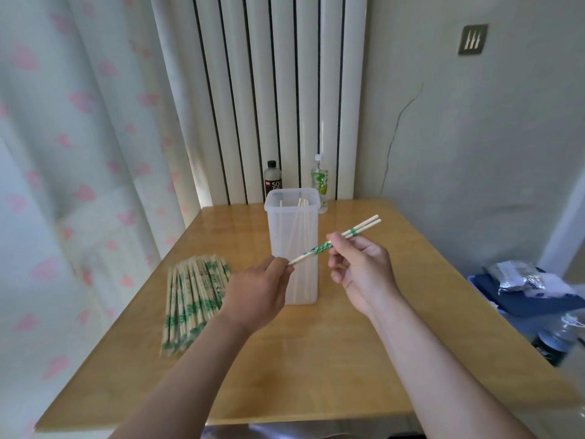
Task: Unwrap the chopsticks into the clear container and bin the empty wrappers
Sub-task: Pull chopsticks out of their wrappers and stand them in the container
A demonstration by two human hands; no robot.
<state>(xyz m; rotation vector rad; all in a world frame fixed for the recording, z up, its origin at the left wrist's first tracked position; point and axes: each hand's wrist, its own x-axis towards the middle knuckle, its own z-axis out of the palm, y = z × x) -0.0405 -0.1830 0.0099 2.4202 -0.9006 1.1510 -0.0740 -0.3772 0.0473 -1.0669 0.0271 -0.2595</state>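
A wrapped pair of chopsticks [364,225] with green print is held slanted in the air in front of the clear container [292,217]. My left hand [256,293] pinches its lower tip. My right hand [361,267] grips it near the middle, and the bare upper ends stick out past my fingers to the upper right. The tall container stands on the wooden table [348,359] with several bare chopsticks upright inside. A pile of wrapped chopsticks [190,299] lies on the table to the left of my left hand.
A dark bottle [273,180] and a clear bottle with a green label [320,182] stand behind the container by the white radiator [269,90]. To the table's right, a blue bin [525,299] holds crumpled wrappers. Bottles [557,339] sit below it. A curtain hangs at left.
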